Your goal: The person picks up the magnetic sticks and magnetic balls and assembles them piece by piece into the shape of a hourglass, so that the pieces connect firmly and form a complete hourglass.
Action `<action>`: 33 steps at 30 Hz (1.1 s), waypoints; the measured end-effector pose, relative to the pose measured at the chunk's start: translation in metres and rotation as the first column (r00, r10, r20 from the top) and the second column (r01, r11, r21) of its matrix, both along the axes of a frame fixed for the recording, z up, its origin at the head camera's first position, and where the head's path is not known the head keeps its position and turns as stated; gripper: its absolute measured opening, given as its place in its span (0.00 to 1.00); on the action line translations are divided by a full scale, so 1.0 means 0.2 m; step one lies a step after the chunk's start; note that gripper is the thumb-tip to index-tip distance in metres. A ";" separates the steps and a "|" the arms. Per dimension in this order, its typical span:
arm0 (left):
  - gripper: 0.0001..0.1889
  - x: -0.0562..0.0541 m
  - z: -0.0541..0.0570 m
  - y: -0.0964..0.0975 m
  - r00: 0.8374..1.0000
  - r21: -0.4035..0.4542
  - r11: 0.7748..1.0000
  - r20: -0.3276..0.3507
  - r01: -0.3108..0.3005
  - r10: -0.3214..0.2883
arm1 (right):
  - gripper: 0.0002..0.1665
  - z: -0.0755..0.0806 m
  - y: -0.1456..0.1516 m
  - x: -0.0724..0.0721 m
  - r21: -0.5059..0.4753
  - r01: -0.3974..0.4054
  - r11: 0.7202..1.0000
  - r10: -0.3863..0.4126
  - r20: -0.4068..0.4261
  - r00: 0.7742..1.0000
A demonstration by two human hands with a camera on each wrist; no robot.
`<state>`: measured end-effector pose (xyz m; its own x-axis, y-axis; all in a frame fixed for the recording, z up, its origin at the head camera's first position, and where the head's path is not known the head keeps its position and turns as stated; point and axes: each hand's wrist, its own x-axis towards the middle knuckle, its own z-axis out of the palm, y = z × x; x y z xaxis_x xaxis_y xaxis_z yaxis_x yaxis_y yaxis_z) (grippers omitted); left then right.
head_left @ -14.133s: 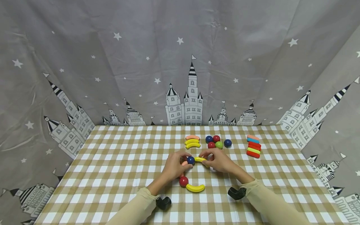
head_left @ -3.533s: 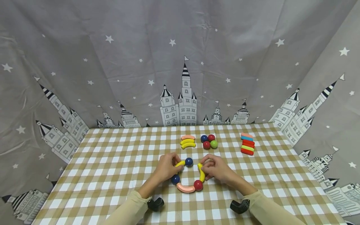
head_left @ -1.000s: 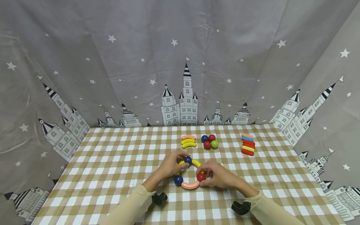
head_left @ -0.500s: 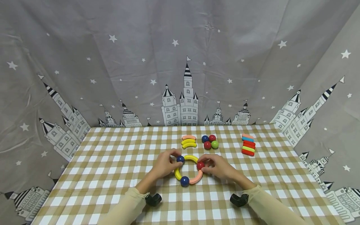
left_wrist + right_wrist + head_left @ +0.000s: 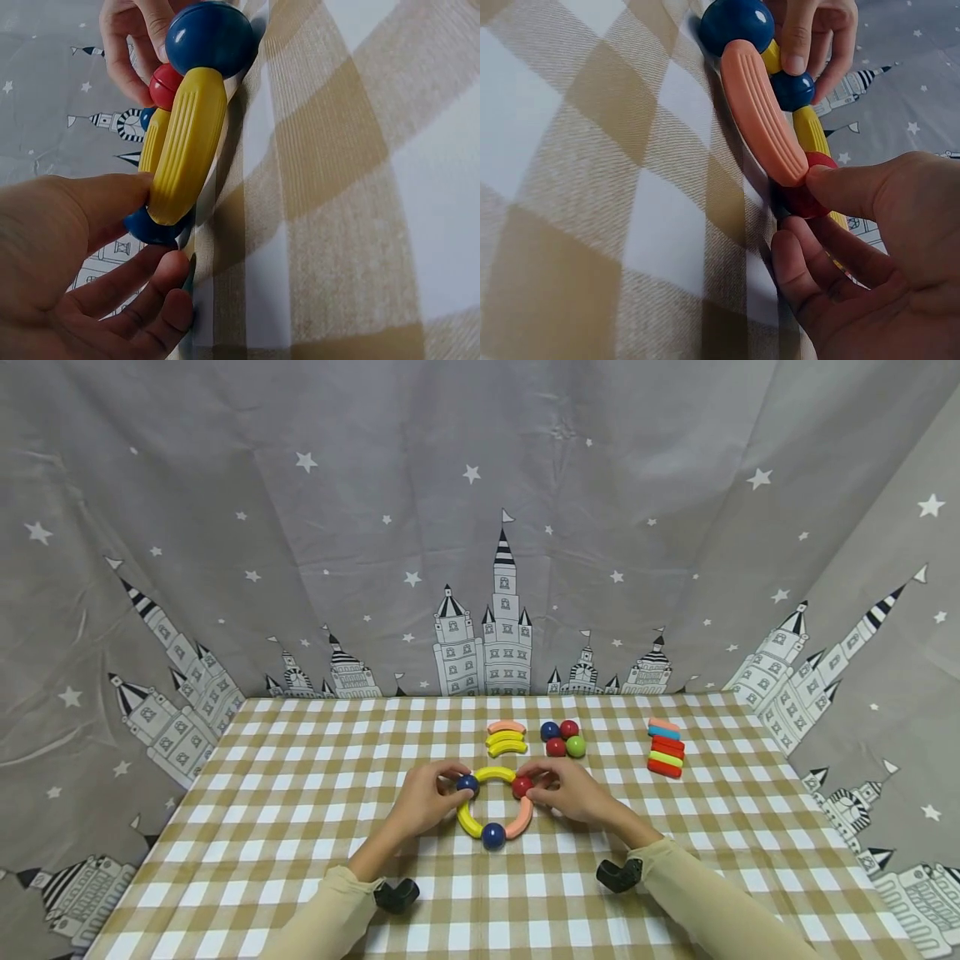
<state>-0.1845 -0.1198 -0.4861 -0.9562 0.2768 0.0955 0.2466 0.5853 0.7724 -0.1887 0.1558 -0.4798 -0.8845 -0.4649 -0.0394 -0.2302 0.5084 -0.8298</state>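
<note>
A ring of three balls and three curved rods lies on the checked tablecloth between the hands. My left hand (image 5: 422, 797) pinches the blue ball (image 5: 467, 783) at its left. Thumb and fingers of my right hand (image 5: 573, 789) grip the red ball (image 5: 522, 787) opposite. A ridged yellow rod (image 5: 495, 773) joins these two on the far side. Another yellow rod (image 5: 187, 142) runs from the held blue ball to a blue ball (image 5: 493, 836) nearest the person. A peach rod (image 5: 761, 112) links that ball to the red one. No gap shows around the ring.
Behind the ring lie spare curved rods, a peach one (image 5: 507, 727) and yellow ones (image 5: 507, 747). Beside them sit a blue ball (image 5: 550, 732), red balls (image 5: 556, 747) and a green ball (image 5: 576, 746). Straight coloured rods (image 5: 666, 748) are lined up at the right.
An open chain has become a joined ring, with a blue ball taken from the back group. Over the last second the ring has turned counterclockwise, and the right hand has moved farther back.
</note>
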 end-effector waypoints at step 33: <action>0.10 0.01 0.00 0.00 1.000 0.001 1.000 0.000 -0.013 0.013 | 0.26 0.12 0.41 0.08 -0.004 0.115 0.993 -0.114 -0.174 0.978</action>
